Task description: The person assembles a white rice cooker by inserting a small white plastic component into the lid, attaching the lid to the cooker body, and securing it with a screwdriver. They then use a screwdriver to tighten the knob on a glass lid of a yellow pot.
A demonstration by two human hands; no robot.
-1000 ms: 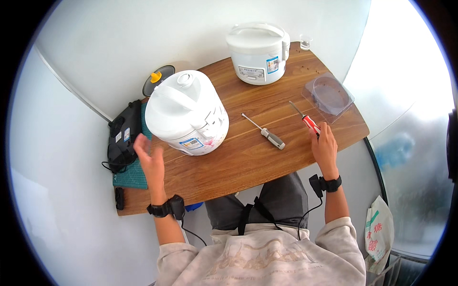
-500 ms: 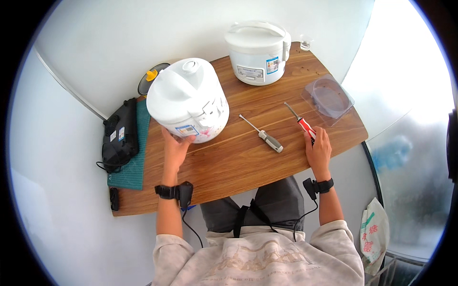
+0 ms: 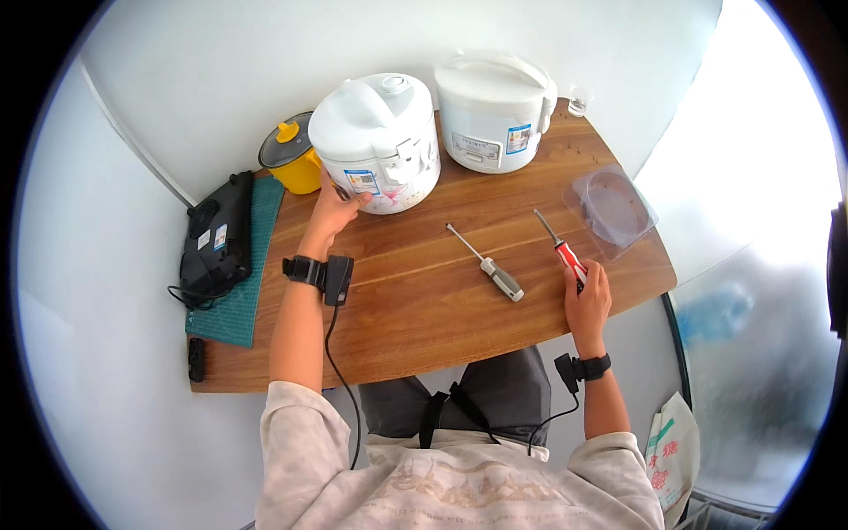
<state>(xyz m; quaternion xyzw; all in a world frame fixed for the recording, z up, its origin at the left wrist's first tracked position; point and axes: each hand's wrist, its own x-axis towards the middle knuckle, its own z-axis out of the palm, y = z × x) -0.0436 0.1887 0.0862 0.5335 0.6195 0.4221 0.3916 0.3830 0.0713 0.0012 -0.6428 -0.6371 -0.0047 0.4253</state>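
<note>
My left hand (image 3: 336,212) is closed against the lower left side of a white rice cooker (image 3: 411,159) with a flower print, its fingers partly hidden behind it. The cooker stands upright toward the back of the table. In my right hand (image 3: 589,299) is the handle of a red screwdriver (image 3: 570,257), its shaft pointing away from me. Between the two hands, a grey-and-white screwdriver (image 3: 502,277) lies on the tabletop. A second white rice cooker (image 3: 495,102) stands just right of the first, by the wall.
A yellow pot (image 3: 302,175) with a dark lid stands behind my left hand. A black appliance (image 3: 216,238) rests on a green cutting mat (image 3: 247,300) at the left. On the right of the wooden table (image 3: 424,309) are a clear plastic tray (image 3: 611,205) and a small cup (image 3: 579,102).
My left hand has moved the flower-print rice cooker away from me, toward the wall, and it is less tilted. The yellow pot shows more. My right hand stays on the red screwdriver.
</note>
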